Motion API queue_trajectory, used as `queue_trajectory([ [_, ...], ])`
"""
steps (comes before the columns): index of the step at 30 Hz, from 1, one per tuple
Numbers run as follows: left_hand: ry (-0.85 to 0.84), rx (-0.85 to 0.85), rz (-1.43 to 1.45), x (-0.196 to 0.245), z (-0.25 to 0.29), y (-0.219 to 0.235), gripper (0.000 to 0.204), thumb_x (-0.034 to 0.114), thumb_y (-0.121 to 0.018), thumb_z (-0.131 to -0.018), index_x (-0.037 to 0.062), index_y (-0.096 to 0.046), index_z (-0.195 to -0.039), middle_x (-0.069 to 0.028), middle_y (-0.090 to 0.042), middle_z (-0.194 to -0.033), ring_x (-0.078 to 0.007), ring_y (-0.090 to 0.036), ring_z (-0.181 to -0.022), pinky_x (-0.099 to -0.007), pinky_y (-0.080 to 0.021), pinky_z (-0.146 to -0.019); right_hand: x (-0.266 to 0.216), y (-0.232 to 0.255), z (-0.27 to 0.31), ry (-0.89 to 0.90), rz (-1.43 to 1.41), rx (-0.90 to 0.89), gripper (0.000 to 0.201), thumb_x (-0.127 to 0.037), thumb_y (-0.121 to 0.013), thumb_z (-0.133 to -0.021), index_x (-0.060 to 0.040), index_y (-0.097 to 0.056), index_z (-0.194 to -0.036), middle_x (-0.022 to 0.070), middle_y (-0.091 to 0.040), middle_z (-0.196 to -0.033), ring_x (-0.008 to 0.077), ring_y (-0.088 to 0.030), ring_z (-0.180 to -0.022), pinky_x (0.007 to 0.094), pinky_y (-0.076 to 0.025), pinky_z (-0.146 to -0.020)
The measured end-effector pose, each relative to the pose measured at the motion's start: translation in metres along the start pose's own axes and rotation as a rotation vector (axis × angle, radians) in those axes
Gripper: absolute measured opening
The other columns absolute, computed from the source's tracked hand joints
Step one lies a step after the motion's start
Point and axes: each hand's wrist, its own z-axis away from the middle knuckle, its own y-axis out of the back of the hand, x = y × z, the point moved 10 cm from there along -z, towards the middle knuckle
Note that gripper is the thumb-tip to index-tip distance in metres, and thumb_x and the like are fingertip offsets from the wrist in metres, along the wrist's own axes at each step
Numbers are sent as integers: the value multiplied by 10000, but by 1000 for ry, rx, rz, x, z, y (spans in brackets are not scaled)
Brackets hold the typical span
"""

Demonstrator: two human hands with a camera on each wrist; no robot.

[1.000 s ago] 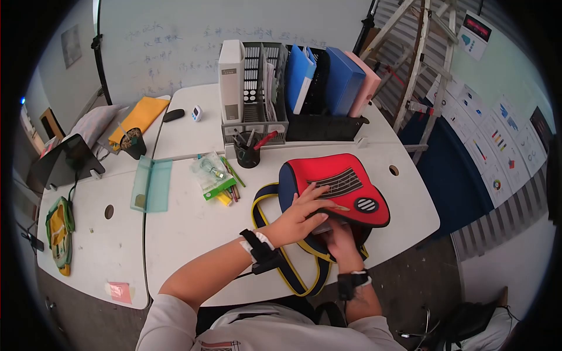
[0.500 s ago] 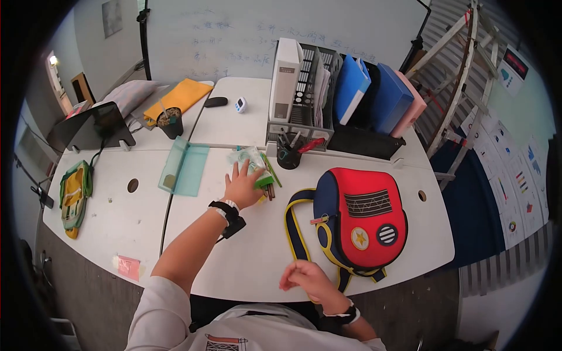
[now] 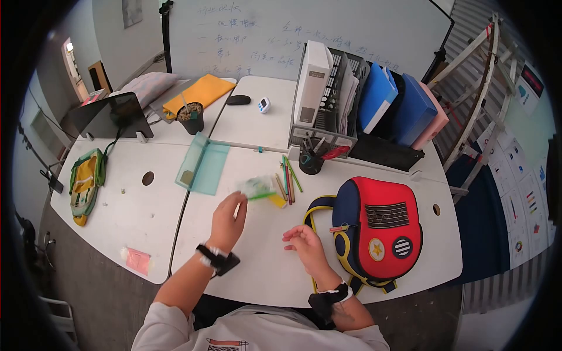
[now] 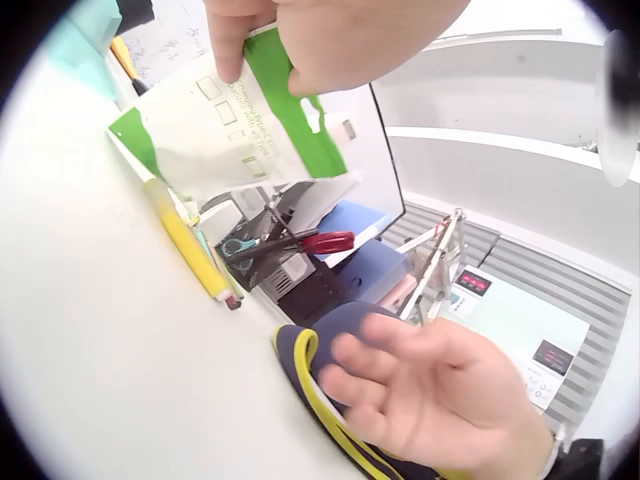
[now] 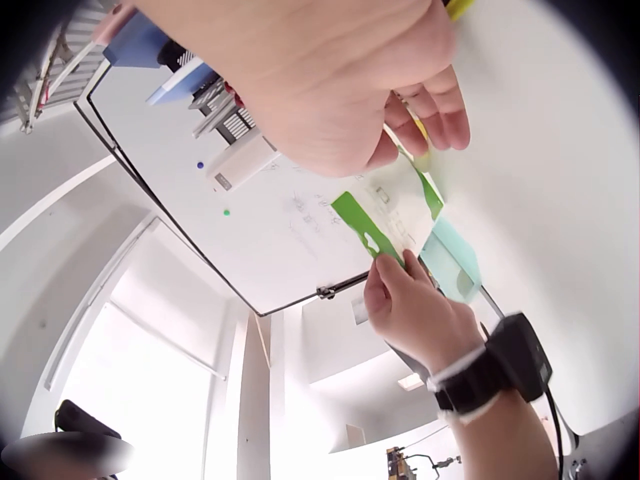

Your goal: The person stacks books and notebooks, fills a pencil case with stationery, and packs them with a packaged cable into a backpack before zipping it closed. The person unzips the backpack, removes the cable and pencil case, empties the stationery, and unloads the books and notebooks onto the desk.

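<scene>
Left hand [image 3: 228, 219]: pinches the green band [image 4: 300, 115] at one edge of the packet, between thumb and fingers; bears no other thing in view.
Packet [image 3: 256, 188]: lies just beyond the left fingertips, angled toward the person's right; hangs tilted by its band, with printed face visible in the left wrist view. Contact with the tabletop [image 3: 252, 269]: cannot be told. Contents: too blurred to tell.
Long axis of green band: runs roughly sideways in the head view, from the left fingertips toward the loose pencils.
Right hand [image 3: 307, 248]: empty, with fingers loosely bent and palm turned toward the left hand; touches nothing visible. Sits apart from the packet, nearer to the backpack.
Nearer hand to packet: left, by direct grasp.
Yellow marker [image 3: 277, 201]: lies just beside the packet, at its right end.
Pencils [image 3: 291, 182]: lie loose beyond the marker, close to the pen cup [image 3: 310, 164].
Backpack [image 3: 386, 228]: rests red front upward, to the right of both hands.
In the way: strap [image 3: 321, 202] of the backpack, looped between the pack body and the pencils, partly behind the right hand in the head view.
Teal case [image 3: 213, 169]: lies open beyond the left hand, to the left of the packet.
</scene>
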Motion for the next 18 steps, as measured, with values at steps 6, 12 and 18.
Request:
queue_trajectory([
  [6,-8,-467,-64,11,85,8,99,34,-697,-804,40,-652,-892,-155,-677,-937,-352,-654,-963,-428,-534,-859,-41,7,-59,479,800,266,291,-33,-640,-830,8,-562,-1108,171,-611,-1093,273,-599,-1026,350,-518,-843],
  [12,-92,-657,81,28,92,4,174,108,-728,-808,22,-683,-953,-136,-694,-1016,-331,-638,-963,-426,-525,-828,-65,-5,-139,506,1217,468,471,-207,-732,-816,-3,-558,-1204,211,-582,-1194,382,-516,-1181,451,-417,-1025],
  [18,-12,-230,-158,-83,4,52,253,55,-719,-745,38,-641,-985,-141,-655,-1037,-355,-587,-1035,-435,-473,-930,-37,-6,-177,140,1499,269,408,-299,-722,-837,-33,-640,-1134,166,-585,-1195,328,-538,-1194,445,-488,-975],
])
